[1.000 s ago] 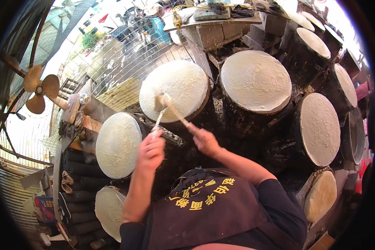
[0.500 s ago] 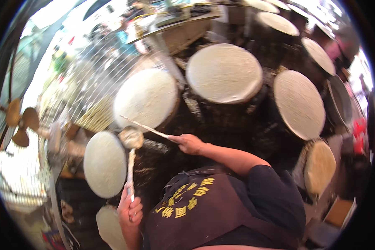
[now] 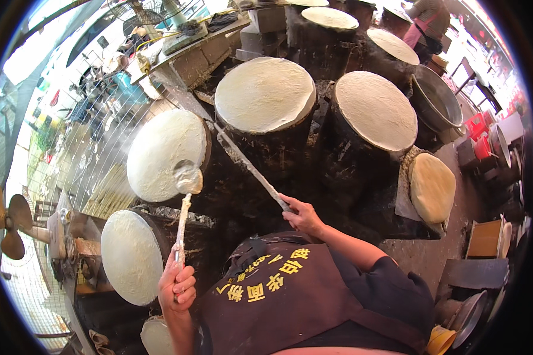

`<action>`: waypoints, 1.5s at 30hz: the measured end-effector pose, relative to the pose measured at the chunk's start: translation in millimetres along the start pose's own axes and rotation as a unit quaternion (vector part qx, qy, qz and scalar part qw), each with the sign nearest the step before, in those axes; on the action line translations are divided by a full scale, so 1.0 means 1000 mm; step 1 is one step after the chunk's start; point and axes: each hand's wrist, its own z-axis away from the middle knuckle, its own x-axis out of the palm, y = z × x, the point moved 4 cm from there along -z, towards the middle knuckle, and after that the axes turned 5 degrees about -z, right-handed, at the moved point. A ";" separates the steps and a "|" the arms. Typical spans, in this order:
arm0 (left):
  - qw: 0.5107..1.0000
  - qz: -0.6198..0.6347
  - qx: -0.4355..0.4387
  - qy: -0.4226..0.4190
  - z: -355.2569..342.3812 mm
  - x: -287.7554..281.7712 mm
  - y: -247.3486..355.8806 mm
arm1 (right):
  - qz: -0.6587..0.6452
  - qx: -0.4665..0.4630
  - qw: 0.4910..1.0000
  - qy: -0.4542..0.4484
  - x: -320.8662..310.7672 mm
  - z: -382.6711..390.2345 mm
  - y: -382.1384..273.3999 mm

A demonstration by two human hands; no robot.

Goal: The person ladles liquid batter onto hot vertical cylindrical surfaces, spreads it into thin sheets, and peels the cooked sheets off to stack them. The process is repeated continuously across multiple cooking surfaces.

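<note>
In my left hand (image 3: 176, 284), closed round its handle, is a batter-coated ladle (image 3: 188, 177). The ladle's bowl is over the lower right edge of a pale round top (image 3: 164, 152) at the left; whether they touch, I cannot tell. My right hand (image 3: 303, 214) grips the near end of a long, thin, whitish-crusted stick (image 3: 251, 168). Its far tip is in the gap between that round top and a wide round top (image 3: 265, 94) further back. Both tops look pale and slightly rough, and they cover dark drum-like vessels.
Other pale round tops lie at the near left (image 3: 130, 257) and right (image 3: 376, 111). A tan disc (image 3: 432, 188) stands further right, near an uncovered metal pot (image 3: 437, 103). A fan (image 3: 10, 222) sits at the far left. Another person (image 3: 429, 23) stands at the back.
My right hand has shifted rightward and slightly down, and the stick has swung from the left round top to point up and left. The ladle has risen slightly. The view has turned.
</note>
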 end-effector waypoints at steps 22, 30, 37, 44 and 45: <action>0.939 -0.267 0.168 0.138 -0.062 0.050 -0.072 | -0.214 0.108 0.945 -0.221 -0.040 0.006 -0.101; 1.000 0.015 -0.007 0.000 -0.083 0.066 -0.124 | -0.210 0.155 0.934 -0.245 -0.107 -0.023 -0.081; 0.999 0.011 -0.039 0.024 -0.106 0.083 -0.142 | -0.384 0.129 0.875 -0.264 -0.146 -0.049 -0.092; 0.999 -0.022 -0.039 0.016 -0.110 0.085 -0.128 | -0.195 0.028 0.979 -0.051 -0.195 -0.121 -0.085; 0.999 -0.023 -0.038 0.016 -0.108 0.084 -0.126 | -0.135 0.024 0.990 -0.036 -0.198 -0.134 -0.083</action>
